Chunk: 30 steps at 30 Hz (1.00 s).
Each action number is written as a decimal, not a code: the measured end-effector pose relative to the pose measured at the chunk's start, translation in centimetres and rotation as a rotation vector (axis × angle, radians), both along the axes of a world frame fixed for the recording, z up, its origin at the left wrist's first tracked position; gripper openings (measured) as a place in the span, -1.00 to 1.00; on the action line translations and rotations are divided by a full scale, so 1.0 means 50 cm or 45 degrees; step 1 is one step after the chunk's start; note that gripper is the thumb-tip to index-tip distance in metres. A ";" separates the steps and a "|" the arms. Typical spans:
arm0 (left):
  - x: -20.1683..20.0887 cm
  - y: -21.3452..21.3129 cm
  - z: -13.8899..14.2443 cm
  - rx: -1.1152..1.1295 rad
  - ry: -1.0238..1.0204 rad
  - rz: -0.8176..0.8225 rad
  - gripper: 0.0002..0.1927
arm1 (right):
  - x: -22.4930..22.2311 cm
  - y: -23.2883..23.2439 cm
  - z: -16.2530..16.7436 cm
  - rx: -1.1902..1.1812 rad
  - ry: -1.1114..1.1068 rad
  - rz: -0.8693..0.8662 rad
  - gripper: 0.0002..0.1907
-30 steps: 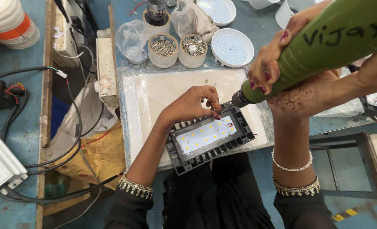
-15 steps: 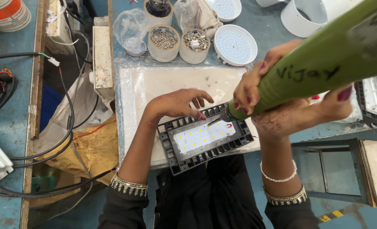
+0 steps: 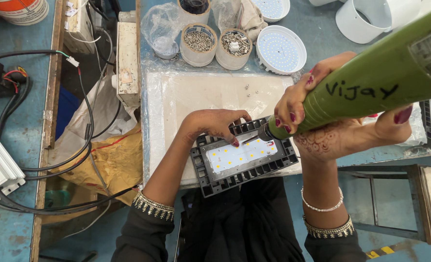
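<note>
A black LED lamp [image 3: 244, 157] lies at lower centre on a white board [image 3: 201, 94]. The left hand [image 3: 215, 125] rests open on the lamp, fingertips touching. The right hand [image 3: 332, 123] grips a green driver [image 3: 371, 85], tip over the lamp. 2 screw cups [image 3: 198, 43] stand at top.

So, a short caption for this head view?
Left hand steadies a black LED floodlight while right hand aims a green electric screwdriver.

The power screwdriver [image 3: 371, 82] is olive green, gripped by a right hand [image 3: 332, 131] with dark red nails and a brown henna pattern. The lamp housing [image 3: 244, 157] is black, its white panel dotted yellow
</note>
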<state>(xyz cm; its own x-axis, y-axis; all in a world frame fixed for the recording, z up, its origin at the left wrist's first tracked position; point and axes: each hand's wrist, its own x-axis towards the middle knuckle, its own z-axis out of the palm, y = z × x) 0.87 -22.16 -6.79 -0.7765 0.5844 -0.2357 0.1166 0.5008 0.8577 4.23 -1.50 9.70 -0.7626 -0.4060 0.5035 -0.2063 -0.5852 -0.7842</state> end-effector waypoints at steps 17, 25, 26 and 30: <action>0.002 -0.004 0.004 0.031 -0.150 -0.012 -0.05 | 0.003 -0.004 -0.016 -0.101 -0.128 0.040 -0.10; -0.004 -0.004 0.002 0.039 -0.104 -0.052 -0.04 | -0.003 -0.010 -0.014 -0.008 -0.011 0.097 -0.13; -0.005 -0.004 0.000 0.026 -0.101 -0.045 -0.03 | -0.003 -0.008 -0.012 -0.016 -0.018 0.109 -0.14; -0.008 -0.008 -0.010 0.032 -0.080 -0.041 -0.05 | -0.012 -0.007 -0.026 -0.069 -0.020 0.113 -0.13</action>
